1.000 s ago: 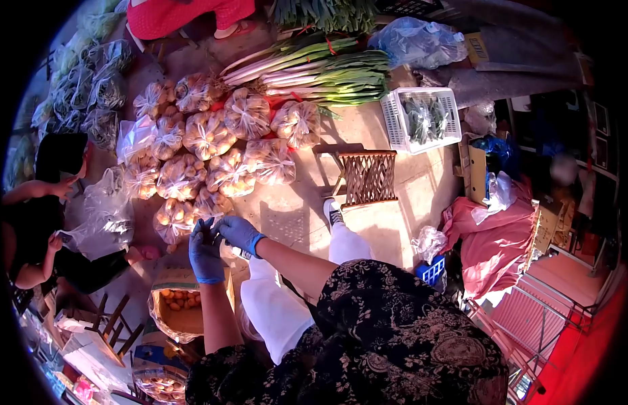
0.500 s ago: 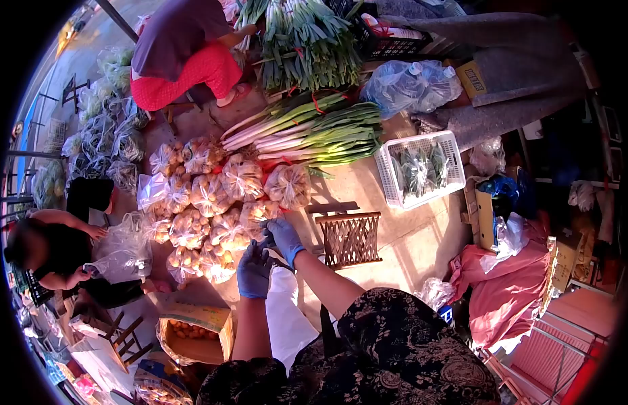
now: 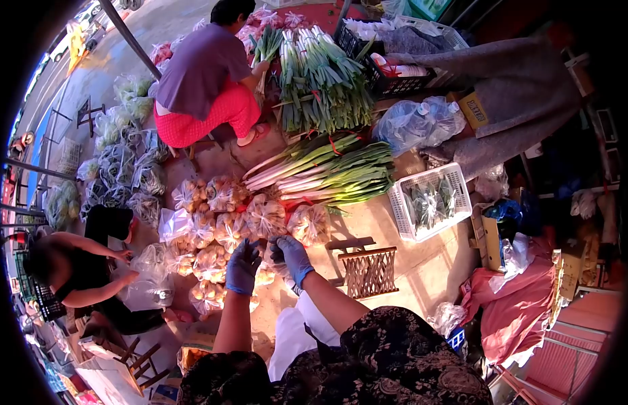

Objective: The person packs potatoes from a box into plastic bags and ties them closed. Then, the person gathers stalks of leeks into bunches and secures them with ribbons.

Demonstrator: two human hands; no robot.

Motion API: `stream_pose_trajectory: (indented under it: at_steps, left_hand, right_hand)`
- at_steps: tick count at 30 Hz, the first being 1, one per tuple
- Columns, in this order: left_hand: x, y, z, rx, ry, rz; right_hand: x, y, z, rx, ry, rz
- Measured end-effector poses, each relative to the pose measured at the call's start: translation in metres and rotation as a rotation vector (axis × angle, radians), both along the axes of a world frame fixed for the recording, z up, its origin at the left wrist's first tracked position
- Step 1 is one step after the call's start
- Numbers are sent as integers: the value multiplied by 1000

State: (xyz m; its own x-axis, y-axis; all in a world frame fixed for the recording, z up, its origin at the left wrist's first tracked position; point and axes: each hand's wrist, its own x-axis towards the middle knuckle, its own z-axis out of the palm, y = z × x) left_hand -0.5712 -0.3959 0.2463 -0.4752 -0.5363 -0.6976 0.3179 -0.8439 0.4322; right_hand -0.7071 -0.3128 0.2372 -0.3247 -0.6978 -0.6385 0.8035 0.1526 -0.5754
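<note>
Both my hands wear blue gloves with darkened fingertips and are held above the near edge of the bagged produce. My left hand [image 3: 242,268] points away from me, its fingers stretched out and seemingly holding nothing. To its right, my right hand [image 3: 293,258] has its fingers bent inward and pressed together; anything in them is too small to make out. Just beyond lie several clear bags of round, brownish produce [image 3: 265,214], knotted at the top. One such bag [image 3: 309,225] is close to my right hand.
Long leeks [image 3: 327,172] lie beyond the bags. A wooden folding stool [image 3: 368,272] and a white crate [image 3: 432,202] of bagged greens stand to the right. One co-worker [image 3: 202,81] crouches by upright leeks; another person [image 3: 74,270] handles a plastic bag [image 3: 148,283] at left.
My view has tilted up, so the scene sits lower and further right. My hands have drawn apart, the left one turning its fingers upward. The person at left has shifted their hands on the plastic bag.
</note>
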Motion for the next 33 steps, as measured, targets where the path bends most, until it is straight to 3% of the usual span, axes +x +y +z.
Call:
stream_pose_trajectory:
  at_steps: [8, 15, 20, 25, 28, 33]
  left_hand:
    - [15, -5, 10, 72, 50, 118]
    - [40, 12, -2, 117, 96, 217]
    - [26, 3, -26, 91, 83, 280]
    - [-28, -9, -57, -7, 52, 300]
    - [-85, -3, -94, -75, 60, 284]
    - [-196, 34, -178, 123, -29, 329]
  right_hand:
    - [4, -33, 24, 49, 45, 93]
    - [39, -51, 8, 42, 40, 319]
    - [15, -64, -13, 91, -13, 417]
    - [-46, -76, -62, 155, -51, 585]
    - [-97, -74, -99, 132, -128, 562]
    - [-222, -55, -172, 284, -20, 672]
